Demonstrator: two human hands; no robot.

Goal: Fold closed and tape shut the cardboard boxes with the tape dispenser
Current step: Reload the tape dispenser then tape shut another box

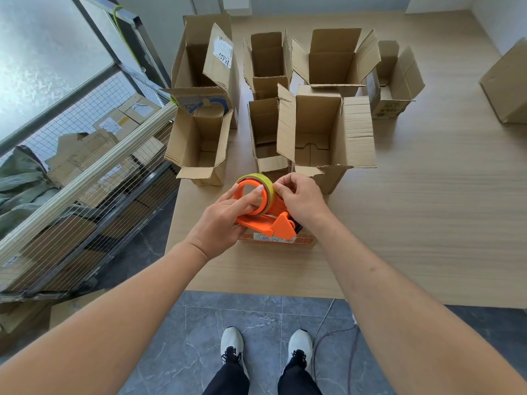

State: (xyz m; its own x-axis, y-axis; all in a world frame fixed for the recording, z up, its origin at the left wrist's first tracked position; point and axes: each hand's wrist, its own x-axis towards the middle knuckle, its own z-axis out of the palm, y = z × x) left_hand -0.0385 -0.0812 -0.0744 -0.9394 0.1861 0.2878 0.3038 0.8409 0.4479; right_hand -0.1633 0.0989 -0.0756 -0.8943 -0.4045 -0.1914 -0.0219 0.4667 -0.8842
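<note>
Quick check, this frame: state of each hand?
Left hand: holding the orange tape dispenser, fingers across the tape roll.
Right hand: pinching at the roll's edge, likely the tape end.

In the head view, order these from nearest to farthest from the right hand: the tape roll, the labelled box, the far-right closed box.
1. tape roll, touched by the right hand
2. labelled box, back left
3. closed box, right edge
</note>
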